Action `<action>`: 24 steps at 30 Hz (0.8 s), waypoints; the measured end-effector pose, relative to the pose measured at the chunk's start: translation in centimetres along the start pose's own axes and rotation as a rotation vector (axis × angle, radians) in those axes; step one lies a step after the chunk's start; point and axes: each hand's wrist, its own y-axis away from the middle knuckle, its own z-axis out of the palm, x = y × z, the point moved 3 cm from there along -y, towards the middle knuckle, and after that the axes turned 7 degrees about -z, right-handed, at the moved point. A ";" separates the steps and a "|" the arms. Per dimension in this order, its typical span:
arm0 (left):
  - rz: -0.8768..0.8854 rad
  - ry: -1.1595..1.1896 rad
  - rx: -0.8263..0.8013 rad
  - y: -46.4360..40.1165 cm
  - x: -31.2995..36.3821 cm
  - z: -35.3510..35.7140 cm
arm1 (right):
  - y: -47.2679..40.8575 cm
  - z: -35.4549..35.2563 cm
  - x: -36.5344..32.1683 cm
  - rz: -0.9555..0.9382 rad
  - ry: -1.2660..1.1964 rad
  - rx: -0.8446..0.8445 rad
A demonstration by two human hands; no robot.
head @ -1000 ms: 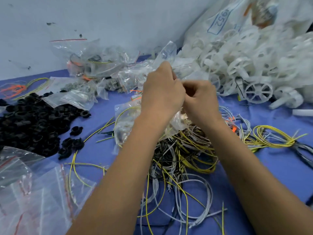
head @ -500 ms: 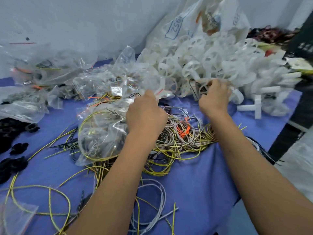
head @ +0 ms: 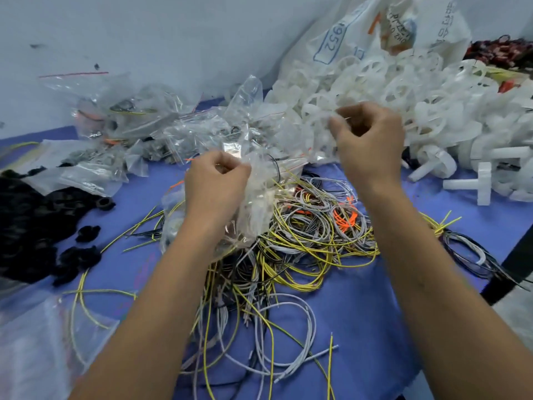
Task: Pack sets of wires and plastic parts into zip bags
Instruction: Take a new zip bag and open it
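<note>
Blue-covered table against a pale wall

A scuffed white wall [head: 144, 33] is rising beyond where the grip is happening — a blue cloth [head: 360, 327] is covering the table beneath it, even light falling across everything.

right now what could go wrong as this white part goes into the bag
1. The left hand pinches only one edge of the clear zip bag, so the mouth may sag shut as the right hand brings over the white plastic wheel part.
2. The bag hangs right over the tangled pile of yellow and grey wires; loose strands could snag it or get dragged in.
</note>
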 end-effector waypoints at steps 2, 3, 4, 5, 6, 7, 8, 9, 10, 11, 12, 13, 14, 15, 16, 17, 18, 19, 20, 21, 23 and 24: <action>-0.086 0.180 0.010 -0.5 0.2 -2.7 | 2.0 2.8 -2.0 0.153 -0.371 -0.123; -0.118 0.253 0.025 -0.9 0.6 -4.0 | 3.2 4.2 -3.0 0.231 -0.541 -0.192; -0.141 0.313 0.048 -1.2 0.9 -5.6 | 4.4 5.8 -4.0 0.286 -0.674 -0.259; -0.154 0.372 0.064 -1.4 1.3 -6.9 | 5.5 7.0 -4.9 0.315 -0.771 -0.317; -0.157 0.427 0.072 -1.5 1.7 -8.0 | 6.6 8.0 -5.9 0.324 -0.845 -0.372; -0.143 0.467 0.080 -1.5 2.1 -9.2 | 7.6 9.2 -6.9 0.325 -0.902 -0.428; -0.116 0.481 0.083 -1.4 2.6 -10.3 | 8.4 10.0 -7.8 0.321 -0.934 -0.474; -0.084 0.470 0.098 -1.2 3.0 -11.5 | 9.2 10.9 -8.8 0.315 -0.944 -0.512; -0.045 0.449 0.118 -1.1 3.5 -12.5 | 9.6 11.6 -9.6 0.306 -0.941 -0.539; 0.002 0.435 0.144 -0.9 4.0 -13.6 | 9.9 12.1 -10.3 0.294 -0.940 -0.557; 0.062 0.434 0.183 -0.8 4.5 -14.9 | 10.2 12.7 -11.0 0.282 -0.945 -0.572; 0.128 0.440 0.229 -0.6 5.0 -16.0 | 10.3 13.0 -11.5 0.271 -0.956 -0.580; 0.203 0.439 0.283 -0.5 5.5 -17.1 | 10.4 13.3 -11.9 0.265 -0.968 -0.584; 0.283 0.414 0.329 -0.4 5.9 -17.9 | 10.5 13.5 -12.0 0.260 -0.973 -0.585; 0.359 0.362 0.360 -0.4 6.1 -18.2 | 10.5 13.6 -12.1 0.258 -0.970 -0.583; 0.416 0.288 0.368 -0.5 6.2 -18.0 | 10.6 13.8 -12.0 0.258 -0.955 -0.578; 0.437 0.194 0.348 -0.7 5.9 -17.2 | 10.7 14.0 -11.6 0.263 -0.923 -0.564; 0.416 0.082 0.296 -1.1 5.2 -16.1 | 10.8 14.1 -11.1 0.272 -0.871 -0.536; 0.360 -0.032 0.219 -1.4 4.1 -14.6 | 10.9 14.2 -10.3 0.281 -0.797 -0.492; 0.283 -0.124 0.140 -1.9 2.5 -13.1 | 10.9 14.2 -9.3 0.292 -0.705 -0.434; 0.120 -0.200 0.031 -2.5 -0.8 -10.9 | 10.9 13.8 -7.3 0.316 -0.533 -0.304; 0.050 -0.201 -0.010 -2.7 -2.3 -10.1 | 10.9 13.6 -6.4 0.336 -0.504 -0.240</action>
